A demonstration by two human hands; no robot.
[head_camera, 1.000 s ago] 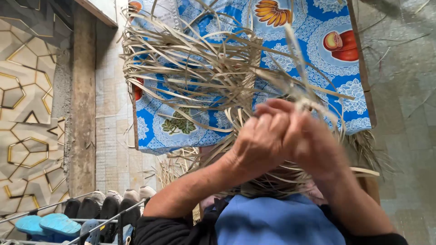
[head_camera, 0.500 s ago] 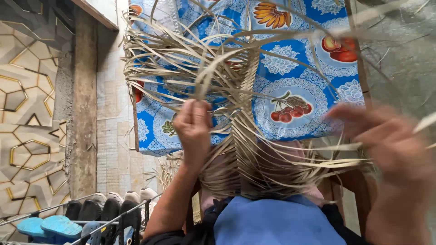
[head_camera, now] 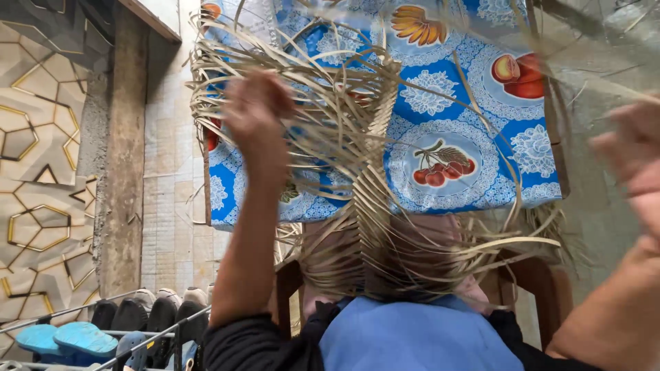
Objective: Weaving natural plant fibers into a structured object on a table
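1. Palm-leaf strips [head_camera: 357,206], pale and flat, are part-plaited into a narrow band that runs from the person's lap, near, up over the far surface; loose ends fan out to both sides.
2. Nearest lie the blue apron [head_camera: 412,336] and dark sleeves; the woven band's lower end rests just above the apron, with frayed ends spreading over a wooden chair [head_camera: 543,282].
3. Right hand [head_camera: 636,154] is raised at the right edge of the view, blurred. Its fingers look partly curled, but whether they pinch a strip cannot be told.
4. Left hand [head_camera: 258,103] is lifted high on the left, among the loose strips; its fingers appear clenched, seemingly around one or more strips, though blur hides the grip itself.
5. To do this pull well, I judge each strand should be drawn out straight along its length, flat side kept flat, so it neither twists nor splits; even tension on both sides would keep the band's edges parallel.
6. Separating one strand cleanly from its neighbours matters, since the loose ends cross and tangle near the band's upper end.
7. Farther off, the surface wears a blue fruit-print cloth [head_camera: 474,103]; at near left, shoes sit on a metal rack [head_camera: 137,319] beside a patterned wall [head_camera: 41,137].
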